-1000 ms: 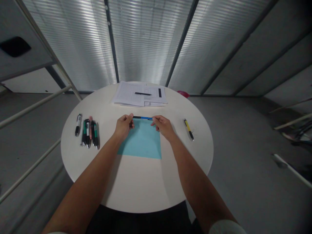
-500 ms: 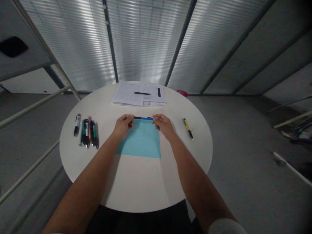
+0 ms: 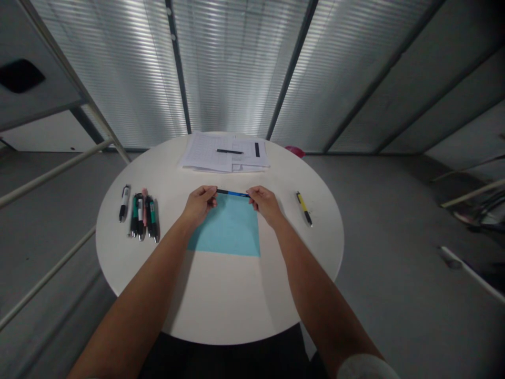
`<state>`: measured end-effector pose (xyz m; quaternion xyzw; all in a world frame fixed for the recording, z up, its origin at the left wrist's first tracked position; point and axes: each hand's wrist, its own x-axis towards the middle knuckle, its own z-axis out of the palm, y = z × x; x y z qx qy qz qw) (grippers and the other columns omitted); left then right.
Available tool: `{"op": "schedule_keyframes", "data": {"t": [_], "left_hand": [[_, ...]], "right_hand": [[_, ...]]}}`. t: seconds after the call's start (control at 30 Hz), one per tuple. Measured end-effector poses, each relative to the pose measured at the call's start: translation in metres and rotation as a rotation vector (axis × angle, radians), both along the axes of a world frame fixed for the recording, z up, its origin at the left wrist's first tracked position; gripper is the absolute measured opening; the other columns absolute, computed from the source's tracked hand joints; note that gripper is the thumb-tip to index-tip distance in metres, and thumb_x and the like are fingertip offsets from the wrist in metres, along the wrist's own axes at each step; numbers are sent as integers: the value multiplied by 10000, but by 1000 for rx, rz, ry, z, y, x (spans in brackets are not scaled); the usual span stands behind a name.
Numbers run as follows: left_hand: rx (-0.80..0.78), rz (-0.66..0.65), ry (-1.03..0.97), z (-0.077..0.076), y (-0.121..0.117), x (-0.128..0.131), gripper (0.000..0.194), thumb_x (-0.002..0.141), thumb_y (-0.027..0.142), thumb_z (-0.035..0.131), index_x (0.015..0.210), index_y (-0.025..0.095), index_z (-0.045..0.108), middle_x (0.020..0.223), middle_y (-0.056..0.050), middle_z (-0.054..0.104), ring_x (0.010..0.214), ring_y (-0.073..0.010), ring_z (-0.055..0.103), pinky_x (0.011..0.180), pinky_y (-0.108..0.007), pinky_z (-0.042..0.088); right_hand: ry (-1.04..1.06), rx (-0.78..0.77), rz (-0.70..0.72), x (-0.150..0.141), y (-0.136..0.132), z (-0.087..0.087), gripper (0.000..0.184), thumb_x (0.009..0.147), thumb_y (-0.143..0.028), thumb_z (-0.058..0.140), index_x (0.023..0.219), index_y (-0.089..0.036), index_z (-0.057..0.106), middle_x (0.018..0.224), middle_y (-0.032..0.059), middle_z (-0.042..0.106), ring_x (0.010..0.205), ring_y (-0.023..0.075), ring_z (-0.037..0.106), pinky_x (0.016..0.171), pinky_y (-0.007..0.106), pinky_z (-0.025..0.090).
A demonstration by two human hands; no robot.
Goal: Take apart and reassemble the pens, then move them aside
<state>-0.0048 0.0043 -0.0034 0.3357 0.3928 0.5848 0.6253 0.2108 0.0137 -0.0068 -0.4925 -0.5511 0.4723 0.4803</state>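
A blue and black pen [image 3: 233, 193] stretches between my two hands, over the far edge of a light-blue sheet of paper [image 3: 226, 226]. My left hand [image 3: 201, 202] pinches the black end between thumb and finger. The blue end is in the fingers of my right hand [image 3: 263, 201], whose fingertips hide its tip. Off to the left lies a group of pens [image 3: 144, 217] in green, black, white and pink, with a white and black pen [image 3: 124, 202] just beside them. To the right of my right hand rests a yellow and black pen [image 3: 304, 208].
The round white table [image 3: 232, 300] carries everything. Near its far edge lies a stack of printed papers [image 3: 209, 151] with a black pen [image 3: 230, 151] on top. White metal rails [image 3: 59, 171] stand at the left, and a translucent ribbed wall [image 3: 232, 68] rises behind the table.
The pen has turned slightly between my fingers: its clip showed on top before and no longer does. Its right end sits a little lower. My hands stay in nearly the same place.
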Motion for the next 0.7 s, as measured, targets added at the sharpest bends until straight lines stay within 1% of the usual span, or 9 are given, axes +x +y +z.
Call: {"op": "schedule_keyframes", "data": {"t": [0.1, 0.17, 0.27, 0.37, 0.5, 0.6, 0.7], "left_hand": [[-16, 4, -8, 0, 1, 0, 169, 709, 227, 765, 768, 127, 642, 650, -10, 578, 502, -70, 505, 477, -208, 418], [-20, -8, -12, 1, 0, -1, 139, 729, 209, 745, 771, 128, 639, 648, -11, 579, 502, -70, 507, 477, -203, 422], [-17, -24, -22, 1, 0, -1, 106, 750, 185, 721, 783, 127, 639, 653, -13, 583, 502, -69, 511, 479, -195, 425], [-14, -34, -34, 2, -1, -2, 90, 762, 171, 707, 795, 122, 640, 657, -19, 586, 502, -71, 516, 477, -194, 425], [-18, -12, -29, 2, -1, -1, 83, 767, 166, 700, 785, 114, 637, 650, -21, 583, 491, -71, 510, 468, -197, 420], [-19, 0, -30, 2, 0, 0, 76, 771, 162, 692, 776, 112, 635, 650, -22, 583, 494, -72, 511, 465, -195, 419], [-24, 7, -25, 2, 0, 0, 87, 765, 164, 698, 791, 110, 634, 654, -26, 589, 497, -75, 513, 470, -198, 424]], "right_hand": [[7, 23, -4, 0, -1, 1, 299, 713, -458, 684, 850, -197, 637, 647, -31, 599, 435, 63, 448, 417, 217, 310], [-1, 24, -11, 1, -1, 2, 305, 711, -459, 685, 865, -200, 638, 602, -43, 572, 437, 68, 452, 419, 213, 306], [-2, 1, -18, 1, -2, 3, 339, 762, -517, 615, 868, -195, 638, 531, -52, 528, 426, 72, 444, 415, 208, 296], [3, -6, -3, 1, -1, 1, 390, 804, -563, 539, 840, -185, 627, 532, -46, 534, 404, 68, 433, 400, 208, 287], [-25, 3, 8, 0, 0, -1, 352, 795, -535, 567, 783, -186, 610, 512, -48, 525, 396, 66, 423, 391, 204, 273], [7, 6, -5, 0, 0, 0, 303, 750, -482, 627, 826, -189, 614, 598, -43, 564, 412, 58, 440, 395, 203, 283], [37, 21, -14, 0, -2, 1, 344, 698, -437, 680, 942, -202, 616, 744, -37, 603, 428, 47, 470, 400, 203, 302]]}}
